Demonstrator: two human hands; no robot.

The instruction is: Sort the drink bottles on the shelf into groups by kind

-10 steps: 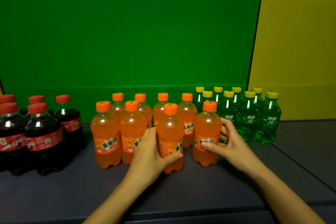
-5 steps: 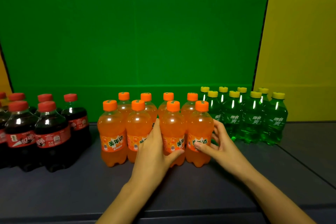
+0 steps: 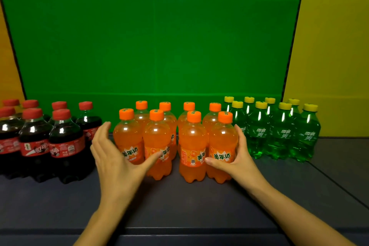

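Three groups of small bottles stand on the dark shelf (image 3: 179,205). Cola bottles (image 3: 63,142) with red caps are at the left, orange soda bottles (image 3: 191,146) in the middle, green soda bottles (image 3: 279,132) with yellow caps at the right. My left hand (image 3: 117,158) is open and blurred at the left flank of the orange group, its thumb across the front of the second front bottle (image 3: 157,138). My right hand (image 3: 237,158) wraps the rightmost front orange bottle (image 3: 223,142), thumb in front and fingers behind it.
A green backdrop (image 3: 153,46) rises behind the shelf, with a yellow panel (image 3: 329,46) at the right. A narrow gap separates the two halves of the orange front row. Bare shelf lies in front of the bottles and at the far right.
My left hand let go of the front middle orange bottle and moved to the left side of the orange group. My right hand slid its bottle in against that one.
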